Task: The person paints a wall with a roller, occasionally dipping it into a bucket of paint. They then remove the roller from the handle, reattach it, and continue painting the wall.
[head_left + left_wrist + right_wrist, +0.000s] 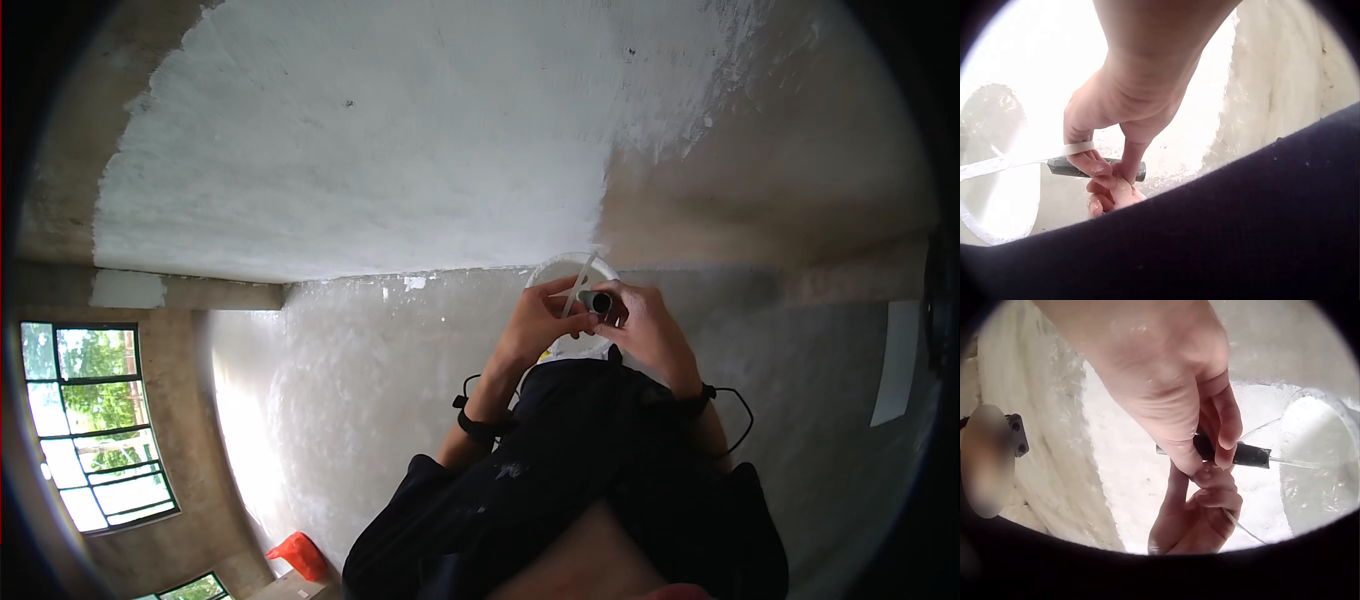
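Observation:
Both hands meet in front of the body, over a white bucket [536,272]. A short, dark tube [1251,455] lies between them, its round end turned up toward the head camera. My right hand [648,322] grips the tube, with thumb and fingers curled around it. My left hand [532,326] pinches a thin white strip [1019,159], which crosses its fingers and runs off toward the bucket. The left fingertips are right beside the tube and the right fingers. In the right wrist view, a thin pale line extends from the tube's end over the bucket.
Ahead rises a wall [380,150] partly coated in white, with bare brownish plaster at right. The grey floor [400,370] has white splashes. A red plastic bag [300,556] lies at lower left, near a window [105,410]. A white panel [896,360] stands at right.

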Demonstrator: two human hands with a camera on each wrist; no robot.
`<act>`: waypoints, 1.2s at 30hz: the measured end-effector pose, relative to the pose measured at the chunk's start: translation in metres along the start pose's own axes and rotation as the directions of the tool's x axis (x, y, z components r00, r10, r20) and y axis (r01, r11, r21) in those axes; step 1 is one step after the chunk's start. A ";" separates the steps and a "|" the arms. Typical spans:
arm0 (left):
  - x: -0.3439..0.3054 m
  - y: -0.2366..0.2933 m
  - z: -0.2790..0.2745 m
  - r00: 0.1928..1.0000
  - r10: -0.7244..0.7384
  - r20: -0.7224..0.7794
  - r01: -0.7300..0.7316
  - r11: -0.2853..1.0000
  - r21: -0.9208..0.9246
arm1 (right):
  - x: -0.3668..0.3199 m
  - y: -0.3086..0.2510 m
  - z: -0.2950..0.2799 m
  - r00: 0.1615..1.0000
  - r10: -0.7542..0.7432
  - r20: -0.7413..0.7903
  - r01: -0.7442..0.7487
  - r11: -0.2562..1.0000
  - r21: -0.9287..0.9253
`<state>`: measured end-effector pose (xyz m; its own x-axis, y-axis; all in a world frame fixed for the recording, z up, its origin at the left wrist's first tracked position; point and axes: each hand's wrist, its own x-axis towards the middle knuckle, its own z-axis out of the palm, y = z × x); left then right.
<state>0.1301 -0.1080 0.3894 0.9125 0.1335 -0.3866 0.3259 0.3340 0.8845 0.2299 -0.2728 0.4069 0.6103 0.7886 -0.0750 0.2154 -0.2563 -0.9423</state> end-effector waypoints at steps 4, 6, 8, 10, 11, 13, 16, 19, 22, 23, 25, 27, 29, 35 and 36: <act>0.000 0.001 0.000 0.999 -0.019 0.035 0.020 1.000 -0.014 | -0.001 -0.005 -0.004 0.999 0.007 0.043 -0.004 0.997 -0.074; 0.000 0.003 0.000 0.999 -0.024 0.040 0.025 1.000 -0.013 | 0.001 -0.002 -0.007 0.998 0.007 0.062 -0.001 0.996 -0.084; 0.000 0.004 0.000 0.997 -0.026 0.075 0.026 1.000 -0.009 | 0.002 -0.002 -0.010 0.996 0.005 0.087 0.007 0.990 -0.139; -0.003 0.010 0.001 0.995 -0.019 0.096 0.020 1.000 -0.017 | 0.003 -0.005 -0.013 0.995 -0.036 0.097 0.049 0.991 -0.126; -0.004 0.013 0.001 0.993 -0.019 0.116 0.022 1.000 -0.021 | 0.004 -0.007 -0.014 0.992 -0.073 0.106 0.085 0.991 -0.107; -0.004 0.012 0.002 0.993 -0.010 0.121 0.013 0.999 -0.030 | 0.006 -0.002 -0.016 0.987 -0.088 0.133 0.100 0.991 -0.089; -0.002 0.005 0.003 0.995 0.001 0.104 0.004 0.999 -0.049 | 0.008 -0.005 -0.018 0.981 -0.092 0.174 0.105 0.992 -0.071; -0.001 0.001 0.006 0.998 0.005 0.069 -0.004 1.000 -0.026 | 0.011 -0.010 -0.018 0.976 -0.094 0.199 0.115 0.988 -0.100; 0.003 0.001 0.009 0.999 0.008 0.052 -0.009 1.000 0.019 | 0.012 -0.004 -0.014 0.974 -0.138 0.182 0.163 0.978 -0.132; 0.005 0.001 0.010 0.999 0.006 0.049 -0.008 1.000 0.029 | 0.012 -0.003 -0.013 0.973 -0.171 0.154 0.192 0.972 -0.134; 0.005 -0.003 0.008 0.998 0.022 0.062 -0.021 1.000 -0.020 | 0.010 -0.012 -0.017 0.983 -0.100 0.154 0.123 0.981 -0.148; 0.005 -0.009 0.004 0.996 0.041 0.080 -0.035 0.997 -0.070 | 0.008 -0.014 -0.019 0.989 -0.028 0.148 0.053 0.985 -0.165; 0.006 -0.010 -0.003 0.990 -0.004 0.139 0.021 0.993 -0.117 | 0.007 -0.009 -0.019 0.989 -0.044 0.143 0.067 0.985 -0.159; 0.002 -0.008 -0.006 0.983 0.027 0.183 -0.023 0.999 -0.022 | 0.004 -0.007 -0.020 0.974 -0.143 0.178 0.176 0.967 -0.184; 0.001 -0.006 -0.004 0.985 0.022 0.173 -0.018 1.000 -0.024 | 0.005 -0.008 -0.021 0.970 -0.151 0.193 0.190 0.960 -0.205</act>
<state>0.1279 -0.1060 0.3833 0.9484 -0.0227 -0.3162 0.3035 0.3540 0.8847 0.2476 -0.2789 0.4206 0.4120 0.9112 0.0061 0.4790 -0.2109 -0.8521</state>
